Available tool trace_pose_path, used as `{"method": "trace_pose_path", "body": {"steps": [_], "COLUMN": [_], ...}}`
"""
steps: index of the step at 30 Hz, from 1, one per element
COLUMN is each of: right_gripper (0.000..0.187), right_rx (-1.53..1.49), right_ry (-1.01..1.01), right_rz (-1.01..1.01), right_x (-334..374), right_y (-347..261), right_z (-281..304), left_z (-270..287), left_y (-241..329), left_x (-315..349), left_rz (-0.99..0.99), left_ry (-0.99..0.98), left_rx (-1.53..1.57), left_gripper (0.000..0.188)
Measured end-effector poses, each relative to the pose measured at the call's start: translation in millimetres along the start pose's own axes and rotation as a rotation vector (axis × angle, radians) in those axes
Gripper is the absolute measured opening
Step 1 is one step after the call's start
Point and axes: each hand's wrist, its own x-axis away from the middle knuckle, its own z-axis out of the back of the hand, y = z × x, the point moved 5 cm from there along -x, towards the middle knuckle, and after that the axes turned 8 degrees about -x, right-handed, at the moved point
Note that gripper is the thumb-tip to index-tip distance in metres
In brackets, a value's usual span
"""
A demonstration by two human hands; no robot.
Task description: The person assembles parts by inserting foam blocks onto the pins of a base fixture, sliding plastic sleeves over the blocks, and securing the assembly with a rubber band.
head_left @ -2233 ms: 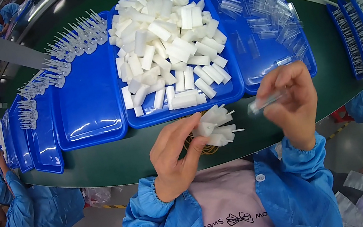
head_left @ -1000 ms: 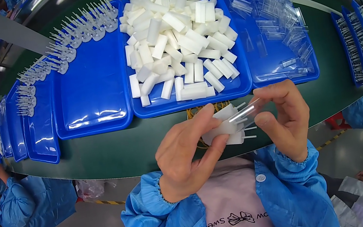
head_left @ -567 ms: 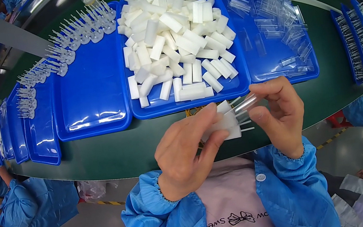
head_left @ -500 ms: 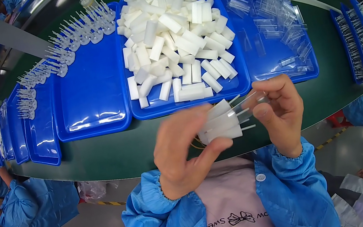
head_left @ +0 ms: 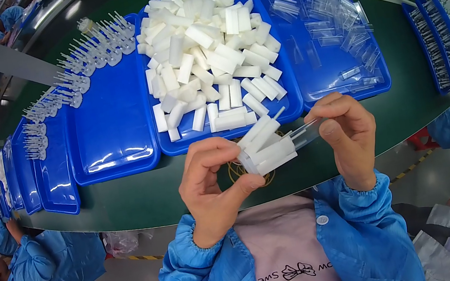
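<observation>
My left hand [head_left: 209,185] is closed on the base of a white pronged part [head_left: 267,146]. White foam blocks are fitted on it, and thin white rods stick out of their ends toward the right. Between thumb and fingers, my right hand [head_left: 350,133] pinches a thin clear plastic piece [head_left: 310,136]. That piece lies at the rod ends; whether it touches them I cannot tell. Beyond my hands, loose white foam blocks [head_left: 207,38] are heaped in a blue tray [head_left: 230,135]. Similar clear plastic pieces [head_left: 336,18] lie in the blue tray [head_left: 344,96] to its right.
Thin tan bands [head_left: 236,170] lie on the green table [head_left: 144,197] behind the part. A blue tray [head_left: 109,131] at left has clear-based pronged parts [head_left: 106,44] along its far edge. Loaded blue racks [head_left: 443,48] stand far right. Co-workers in blue sleeves sit both sides.
The white part has turned and tilted in my left hand, whose fingers now grip its base. The clear piece has come lower, beside the rod ends. The whole view has shifted slightly.
</observation>
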Motion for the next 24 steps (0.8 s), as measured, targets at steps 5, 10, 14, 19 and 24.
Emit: {"method": "trace_pose_path", "body": {"steps": [5, 10, 14, 19, 24], "right_gripper": [0.018, 0.014, 0.015, 0.017, 0.019], "right_rx": [0.171, 0.188, 0.170, 0.142, 0.219], "right_ry": [-0.101, -0.133, -0.139, -0.139, -0.120], "right_rz": [0.159, 0.178, 0.168, 0.171, 0.232], "right_x": [2, 6, 7, 5, 1], "right_y": [-7, -12, -13, -9, -13], "right_z": [-4, -12, -12, -13, -14], "left_z": [-8, -8, -10, -13, -16], "left_y": [13, 26, 34, 39, 36], "left_x": [3, 6, 8, 8, 7], "left_rz": [-0.101, -0.113, -0.158, -0.236, -0.270], "left_ry": [-0.050, -0.036, -0.033, -0.012, 0.045], "left_rx": [-0.127, -0.215, -0.284, -0.332, -0.409], "left_gripper": [0.044, 0.041, 0.040, 0.041, 0.043]}}
